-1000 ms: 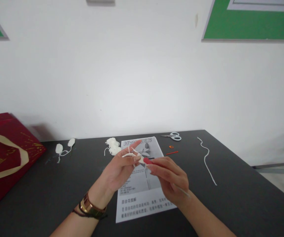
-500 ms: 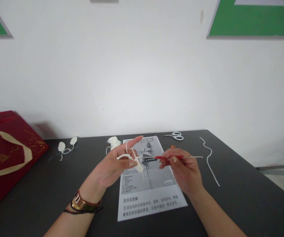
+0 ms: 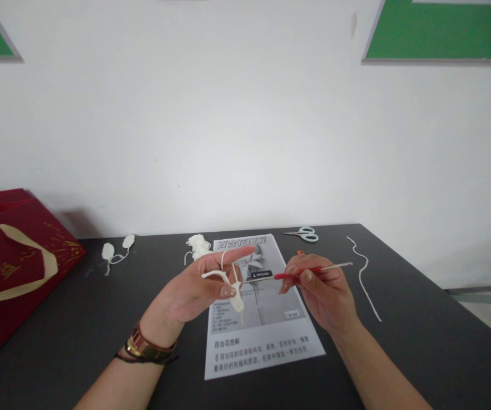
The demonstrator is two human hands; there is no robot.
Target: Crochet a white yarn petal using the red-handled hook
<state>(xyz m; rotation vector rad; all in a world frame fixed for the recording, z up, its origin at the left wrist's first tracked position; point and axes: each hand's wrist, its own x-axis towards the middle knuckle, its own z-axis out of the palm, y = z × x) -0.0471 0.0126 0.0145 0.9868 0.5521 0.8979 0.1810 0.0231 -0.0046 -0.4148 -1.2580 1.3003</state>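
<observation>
My left hand (image 3: 200, 287) is raised over the dark table (image 3: 100, 336). White yarn (image 3: 225, 272) is looped over its outstretched forefinger, and thumb and middle finger pinch a small white crocheted piece (image 3: 237, 299). My right hand (image 3: 322, 293) pinches a crochet hook (image 3: 301, 272) with a red grip and a metal shaft. The hook lies level, its tip pointing left at the white piece. Both hands hover above a printed instruction sheet (image 3: 266, 347).
A small heap of white yarn (image 3: 197, 246) lies behind the sheet. Two white crocheted petals (image 3: 116, 249) lie at the back left, beside a red bag (image 3: 10, 267). Scissors (image 3: 304, 233) and a loose yarn strand (image 3: 363, 276) lie at the right.
My right hand has turned the hook from pointing down and back to lying level, and its tip has come up to the white piece. The left hand has barely moved.
</observation>
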